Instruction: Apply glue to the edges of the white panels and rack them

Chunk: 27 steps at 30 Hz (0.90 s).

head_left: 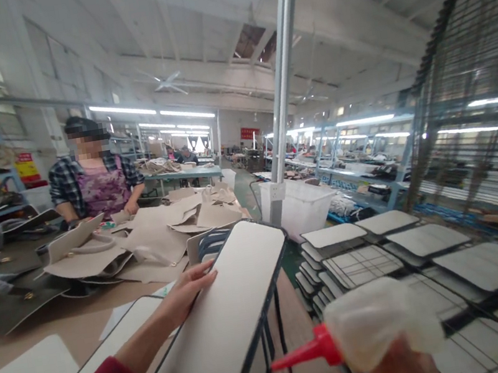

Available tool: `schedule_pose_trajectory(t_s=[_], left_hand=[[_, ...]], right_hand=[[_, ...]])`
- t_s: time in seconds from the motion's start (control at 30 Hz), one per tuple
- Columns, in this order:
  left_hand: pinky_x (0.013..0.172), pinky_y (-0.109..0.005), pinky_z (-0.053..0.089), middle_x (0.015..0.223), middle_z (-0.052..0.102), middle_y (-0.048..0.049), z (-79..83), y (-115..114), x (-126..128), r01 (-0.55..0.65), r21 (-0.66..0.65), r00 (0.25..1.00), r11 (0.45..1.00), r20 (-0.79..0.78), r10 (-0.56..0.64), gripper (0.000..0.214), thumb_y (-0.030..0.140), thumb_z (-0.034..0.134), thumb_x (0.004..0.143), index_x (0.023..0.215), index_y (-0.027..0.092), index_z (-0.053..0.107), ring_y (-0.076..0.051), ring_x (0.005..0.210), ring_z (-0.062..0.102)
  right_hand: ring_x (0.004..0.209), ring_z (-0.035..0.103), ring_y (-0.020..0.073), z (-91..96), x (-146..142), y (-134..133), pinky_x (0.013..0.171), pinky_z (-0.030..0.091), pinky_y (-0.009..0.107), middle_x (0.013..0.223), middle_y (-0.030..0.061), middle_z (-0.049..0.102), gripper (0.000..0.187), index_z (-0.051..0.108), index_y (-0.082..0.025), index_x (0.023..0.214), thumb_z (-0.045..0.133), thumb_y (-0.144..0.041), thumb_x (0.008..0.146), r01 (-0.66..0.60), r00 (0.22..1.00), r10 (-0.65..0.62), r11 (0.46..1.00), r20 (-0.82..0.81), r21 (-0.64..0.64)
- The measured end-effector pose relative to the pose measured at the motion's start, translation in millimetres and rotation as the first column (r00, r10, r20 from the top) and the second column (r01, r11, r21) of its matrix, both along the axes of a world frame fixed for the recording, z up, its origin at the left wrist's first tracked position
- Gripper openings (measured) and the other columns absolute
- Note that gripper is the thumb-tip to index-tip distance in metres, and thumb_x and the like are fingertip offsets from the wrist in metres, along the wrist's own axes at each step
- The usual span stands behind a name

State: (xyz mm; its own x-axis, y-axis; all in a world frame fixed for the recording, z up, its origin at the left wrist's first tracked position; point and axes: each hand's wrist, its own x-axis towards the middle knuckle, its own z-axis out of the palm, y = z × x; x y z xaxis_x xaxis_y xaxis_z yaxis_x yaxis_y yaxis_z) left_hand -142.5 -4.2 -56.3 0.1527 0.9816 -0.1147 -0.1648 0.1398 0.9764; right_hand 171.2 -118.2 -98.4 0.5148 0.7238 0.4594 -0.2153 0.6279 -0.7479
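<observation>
The pale panel point(225, 316) lies under the fingers point(201, 275) of the left hand point(184, 299), close together over its left edge, whether pinching I cannot tell, while beyond its right edge the right hand point(403, 367) clasps a squeeze bottle point(376, 317).

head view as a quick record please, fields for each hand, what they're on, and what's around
left hand: fingers on the white panel; thumb not clearly visible
right hand: holding a squeeze bottle
panel: long, rounded corners, dark edging
nozzle: red nozzle pointing left, tip apart from the panel
right side: more pale panels in stacks
far side: beige pieces piled on the table, co-worker behind them
</observation>
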Motion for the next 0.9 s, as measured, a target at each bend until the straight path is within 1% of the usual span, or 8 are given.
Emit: schedule_pose_trajectory(t_s=[0.07,0.13,0.2,0.27,0.43,0.6,0.77,0.9], left_hand=[[0.062,-0.024,0.053,0.091,0.075,-0.006,-4.6,-3,-11,-0.003,0.026,0.999,1.0,-0.037,0.004,0.066,0.037,0.079,0.064,0.124,0.017,0.059,-0.019,0.073,0.069],[0.066,-0.026,0.053,0.095,0.074,-0.0063,-7.0,-8,-21,0.009,0.024,0.998,1.0,-0.066,-0.007,0.066,0.039,0.079,0.064,0.124,0.018,0.06,-0.021,0.079,0.069],[0.07,-0.028,0.053,0.098,0.074,-0.0067,-6.6,-14,-26,0.024,0.004,0.996,1.0,-0.087,-0.023,0.065,0.04,0.08,0.063,0.122,0.019,0.062,-0.023,0.084,0.069],[0.072,-0.028,0.053,0.098,0.074,-0.0064,-3.8,-22,-29,0.046,-0.02,0.993,0.999,-0.107,-0.048,0.062,0.041,0.08,0.061,0.118,0.02,0.065,-0.024,0.087,0.069],[0.075,-0.032,0.054,0.1,0.074,-0.0033,8.7,-38,-31,0.087,-0.019,0.983,0.996,-0.16,-0.089,0.051,0.04,0.08,0.059,0.107,0.028,0.072,-0.028,0.09,0.068],[0.073,-0.032,0.054,0.098,0.074,-0.0004,16.0,-42,-33,0.077,0.024,0.972,0.997,-0.226,-0.069,0.039,0.041,0.078,0.06,0.098,0.032,0.075,-0.028,0.087,0.068],[0.076,-0.033,0.053,0.093,0.074,-0.001,17.5,-31,-31,0.084,0.07,0.965,0.994,-0.256,-0.064,0.036,0.041,0.078,0.058,0.093,0.031,0.077,-0.029,0.089,0.067],[0.08,-0.032,0.052,0.096,0.074,-0.0014,19.2,-26,-30,0.15,0.053,0.959,0.987,-0.25,-0.133,0.035,0.037,0.077,0.06,0.095,0.03,0.077,-0.029,0.091,0.067]], right_hand=[[0.071,0.069,0.0221,14.9,8,-1,0.062,0.059,0.033,0.086,0.0054,0.071,0.028,0.068,-0.022,0.094,0.07,-0.042,0.075,0.087,0.984,-0.083,0.996,-0.156,0.015],[0.082,0.068,0.0181,33.7,17,-1,0.068,0.058,0.028,0.098,0.0019,0.07,0.028,0.067,-0.024,0.099,0.067,-0.041,0.077,0.171,0.947,-0.17,0.985,-0.272,-0.019],[0.092,0.065,0.0163,48.9,22,1,0.073,0.057,0.025,0.106,0.0009,0.068,0.026,0.067,-0.023,0.097,0.067,-0.039,0.077,0.237,0.919,-0.23,0.971,-0.32,-0.018],[0.1,0.062,0.0179,58.6,25,3,0.079,0.055,0.028,0.108,0.0014,0.066,0.029,0.067,-0.022,0.095,0.071,-0.04,0.073,0.253,0.921,-0.237,0.967,-0.31,0.012],[0.116,0.052,0.0259,77.4,21,13,0.092,0.049,0.041,0.114,0.0046,0.063,0.055,0.067,-0.022,0.093,0.085,-0.048,0.048,0.229,0.957,-0.214,0.972,-0.197,0.057],[0.112,0.054,0.0335,91.6,17,23,0.091,0.046,0.055,0.111,0.0101,0.064,0.06,0.066,-0.024,0.1,0.086,-0.045,0.048,0.114,0.993,-0.11,0.991,-0.046,0.075],[0.098,0.062,0.0328,91.8,20,35,0.086,0.049,0.055,0.103,0.011,0.067,0.065,0.064,-0.025,0.107,0.085,-0.045,0.049,0.045,0.999,-0.047,0.998,0.028,0.052],[0.086,0.066,0.0307,90.9,20,50,0.075,0.055,0.05,0.096,0.0107,0.069,0.061,0.067,-0.024,0.101,0.086,-0.044,0.047,-0.044,0.998,0.044,0.999,0.05,0.007]])
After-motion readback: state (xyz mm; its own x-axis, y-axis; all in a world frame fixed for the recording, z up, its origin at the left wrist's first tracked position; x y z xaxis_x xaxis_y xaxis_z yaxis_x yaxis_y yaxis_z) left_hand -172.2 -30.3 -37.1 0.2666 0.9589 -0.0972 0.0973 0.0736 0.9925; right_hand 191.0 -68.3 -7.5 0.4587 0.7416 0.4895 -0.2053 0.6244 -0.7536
